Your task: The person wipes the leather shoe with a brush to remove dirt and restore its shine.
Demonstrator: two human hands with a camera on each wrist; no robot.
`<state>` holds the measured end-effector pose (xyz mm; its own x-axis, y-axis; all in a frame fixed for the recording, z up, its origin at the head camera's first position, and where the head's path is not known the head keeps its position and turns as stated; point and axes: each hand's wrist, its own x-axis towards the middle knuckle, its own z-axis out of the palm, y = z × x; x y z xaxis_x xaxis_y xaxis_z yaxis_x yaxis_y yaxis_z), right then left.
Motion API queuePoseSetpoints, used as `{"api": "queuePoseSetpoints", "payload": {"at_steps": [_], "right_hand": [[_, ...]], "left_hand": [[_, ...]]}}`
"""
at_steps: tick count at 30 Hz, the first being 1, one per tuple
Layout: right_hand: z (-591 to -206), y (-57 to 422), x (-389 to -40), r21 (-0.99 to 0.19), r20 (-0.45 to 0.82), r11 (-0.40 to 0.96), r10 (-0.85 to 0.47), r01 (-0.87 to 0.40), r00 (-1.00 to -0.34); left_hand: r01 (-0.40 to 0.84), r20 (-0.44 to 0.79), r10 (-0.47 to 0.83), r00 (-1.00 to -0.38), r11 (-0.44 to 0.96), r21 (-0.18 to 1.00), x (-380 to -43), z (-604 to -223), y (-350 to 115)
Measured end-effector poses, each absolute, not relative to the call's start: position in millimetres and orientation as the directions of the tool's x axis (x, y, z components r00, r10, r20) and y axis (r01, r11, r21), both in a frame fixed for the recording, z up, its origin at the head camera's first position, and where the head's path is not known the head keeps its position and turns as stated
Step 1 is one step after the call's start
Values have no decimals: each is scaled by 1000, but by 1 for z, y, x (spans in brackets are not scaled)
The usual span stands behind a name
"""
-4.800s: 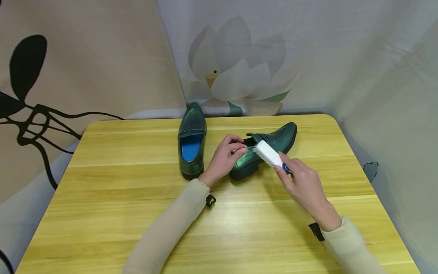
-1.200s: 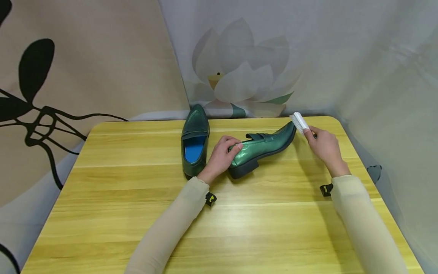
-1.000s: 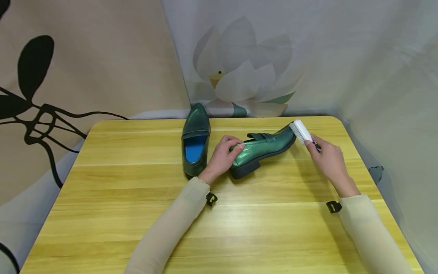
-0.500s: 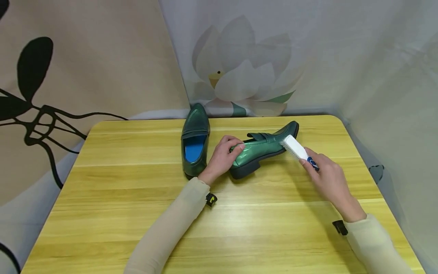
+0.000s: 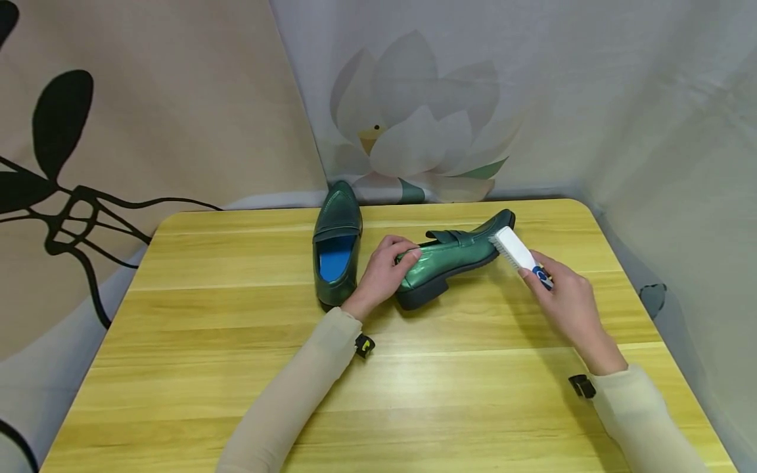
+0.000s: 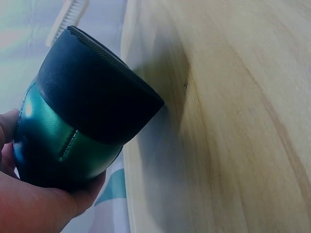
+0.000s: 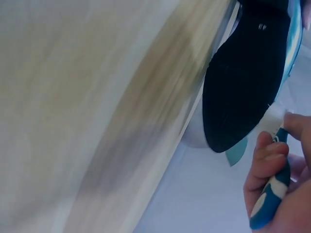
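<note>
My left hand (image 5: 383, 274) grips the heel end of a green loafer (image 5: 449, 259), thumb on its near side. The shoe is tilted, toe to the right; its black heel block (image 6: 97, 87) fills much of the left wrist view. My right hand (image 5: 570, 309) holds a white scrub brush (image 5: 513, 248) by its blue-and-white handle (image 7: 270, 201). The bristles face the near side of the toe, at or very near the leather. In the right wrist view the dark sole (image 7: 245, 73) faces the camera and the brush head is partly hidden.
A matching green loafer (image 5: 337, 243) with a blue insole stands upright left of my left hand, toe to the back. Both shoes are on a wooden table (image 5: 426, 394), near its back edge. Behind hangs a pale curtain (image 5: 532, 98) with a flower print.
The brush went from the loafer's heel side out to its toe tip, then down along the near side of the toe. My left hand has shifted its hold around the heel; the loafer stays put.
</note>
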<state>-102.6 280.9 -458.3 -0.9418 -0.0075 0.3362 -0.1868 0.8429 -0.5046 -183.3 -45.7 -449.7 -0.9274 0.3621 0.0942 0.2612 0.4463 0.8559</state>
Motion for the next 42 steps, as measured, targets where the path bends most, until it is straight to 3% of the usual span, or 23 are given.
{"api": "queuePoseSetpoints", "payload": {"at_steps": [6,11,22,35,42], "right_hand": [[-455,264,-89,-471,341,836,-122,-282,-932],[-455,256,-83,-457,349,836,-144,-303,-926],[-455,280,-106,-519,308,842,24,-146,-951],[-442,313,-172,-508,112,861,55,-10,-992],[-443,313,-172,-514,101,858,67,5,-993]], "left_hand": [[264,106,352,-930,441,858,-183,-449,-48],[261,104,352,-930,435,862,-183,-448,-48],[257,92,358,-929,445,858,-181,-447,-48],[281,118,363,-924,438,854,-182,-450,-47],[276,109,369,-923,438,855,-183,-451,-45]]}}
